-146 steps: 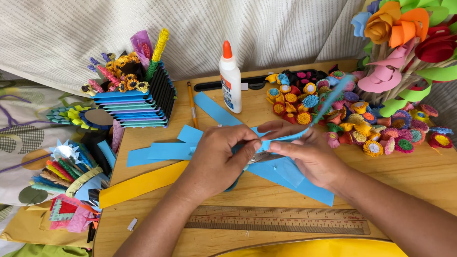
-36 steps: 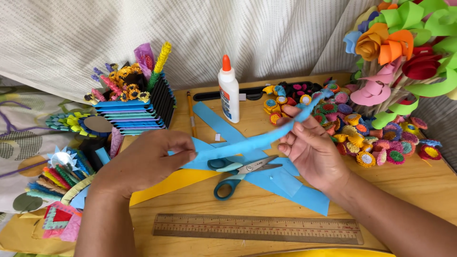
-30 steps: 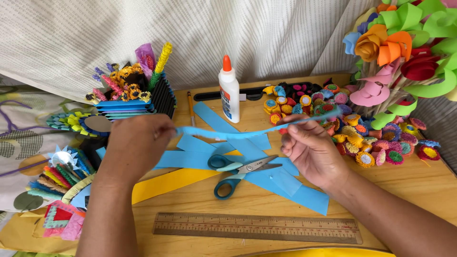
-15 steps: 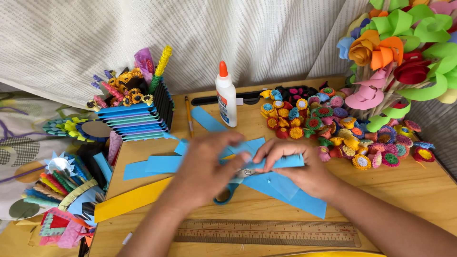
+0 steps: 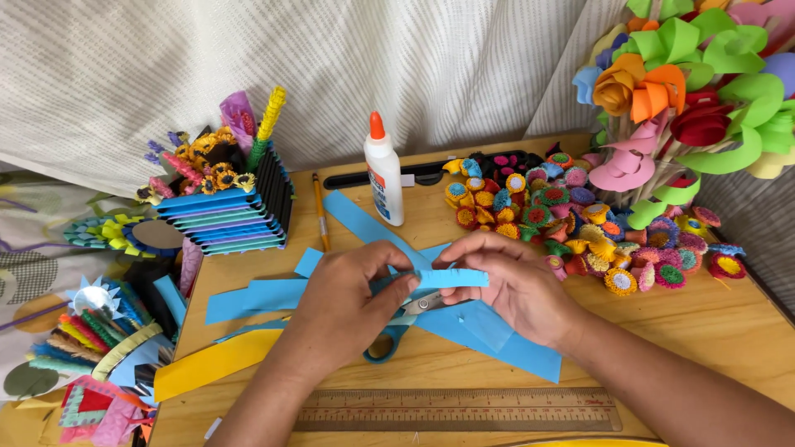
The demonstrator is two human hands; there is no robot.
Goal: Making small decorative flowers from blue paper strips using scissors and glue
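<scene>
Pinching a narrow blue paper strip (image 5: 451, 278) between both hands, a person works above a wooden table (image 5: 729, 331) crowded with craft supplies. From the left: a fan of coloured paper strips (image 5: 66, 364) hangs off the table edge, a blue-and-black holder (image 5: 228, 219) bristles with rolled paper pieces, and a yellow strip (image 5: 207, 368) lies flat beside wider blue sheets (image 5: 257, 294). The left hand (image 5: 344, 306) closes thumb and fingers on the strip's near end; the right hand (image 5: 517, 285) curls its fingers over the other end, so the strip is held level, just above the table and directly over a pair of blue-handled scissors (image 5: 397, 327). The strip looks thin, smooth and evenly cut, folded or doubled along its length, though the hands hide how. Judged from this grip, uneven pressure could crease the strip crookedly or tear it, and a slip could drop it among the loose blue offcuts below. A pencil (image 5: 320, 211), a white glue bottle (image 5: 384, 174) with an orange cap, a heap of small rolled paper flowers (image 5: 571, 223) and a bouquet of large paper blooms (image 5: 687, 99) fill the right; a wooden ruler (image 5: 460, 410) lies nearest the camera.
</scene>
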